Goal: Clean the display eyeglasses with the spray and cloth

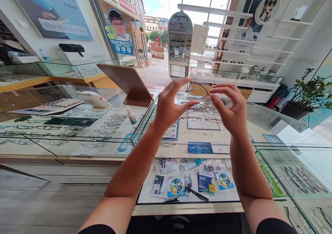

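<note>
From my remote seat, I took the brown tilted stand (pixel 121 81) on the glass counter (pixel 267 128) as my landmark. The eyeglasses (pixel 198 90) were up in the air to its right, above the counter. My left hand (pixel 172 102) held them, forefinger at the top and thumb at the bottom of the frame. My right hand (pixel 228 106) pinched their other side between thumb and fingertips; the exact point of contact was too small to make out.

A small white bottle (pixel 131 116) stood just in front of the stand, and a white hand-shaped display (pixel 94 100) sat just left of it. Nearer me than the stand, and to its right, I saw a blue leaflet (pixel 199 147) and a black pen (pixel 197 194). A tall mirror (pixel 180 43) rose beyond the stand, also to its right.
</note>
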`<action>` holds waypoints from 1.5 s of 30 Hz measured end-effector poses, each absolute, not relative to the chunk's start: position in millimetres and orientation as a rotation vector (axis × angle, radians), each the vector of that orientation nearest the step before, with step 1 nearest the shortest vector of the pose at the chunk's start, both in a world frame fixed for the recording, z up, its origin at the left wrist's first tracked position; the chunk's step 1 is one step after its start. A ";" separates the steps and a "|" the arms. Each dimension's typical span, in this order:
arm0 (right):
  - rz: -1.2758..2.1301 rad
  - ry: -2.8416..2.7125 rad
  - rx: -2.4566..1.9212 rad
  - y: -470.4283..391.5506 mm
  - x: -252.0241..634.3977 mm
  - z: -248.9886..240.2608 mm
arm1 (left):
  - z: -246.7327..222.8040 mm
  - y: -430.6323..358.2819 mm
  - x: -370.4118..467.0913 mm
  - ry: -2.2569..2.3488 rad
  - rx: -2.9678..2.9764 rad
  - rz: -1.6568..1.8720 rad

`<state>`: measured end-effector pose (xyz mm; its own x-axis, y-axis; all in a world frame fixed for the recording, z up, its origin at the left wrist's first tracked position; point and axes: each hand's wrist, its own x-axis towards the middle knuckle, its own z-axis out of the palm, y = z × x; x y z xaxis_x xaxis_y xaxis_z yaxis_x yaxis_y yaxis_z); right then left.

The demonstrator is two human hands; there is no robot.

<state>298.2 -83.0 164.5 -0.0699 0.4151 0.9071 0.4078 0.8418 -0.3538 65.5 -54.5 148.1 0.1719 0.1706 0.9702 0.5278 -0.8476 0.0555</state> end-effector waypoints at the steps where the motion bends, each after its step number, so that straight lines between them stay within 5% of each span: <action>1: 0.016 -1.698 -0.656 -82.0 298.9 164.1 | 149.3 -57.3 66.5 -0.672 -2.175 -1.721; 19: 1.053 -1.788 -0.570 -57.6 310.1 155.8 | 149.8 -59.0 59.9 -0.577 -2.703 -1.854; 38: 0.900 -1.192 -0.598 -9.2 345.1 154.7 | 145.0 -48.5 61.9 -0.882 -2.444 -1.828; 45: 1.068 -0.961 -0.878 12.7 410.5 140.2 | 87.8 1.5 93.8 -1.201 -2.737 -1.522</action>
<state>410.5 12.7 140.2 0.1896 0.9614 0.1993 -0.2994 0.2499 -0.9208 93.8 1.5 87.8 0.3392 0.6737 0.6565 0.4820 -0.7238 0.4938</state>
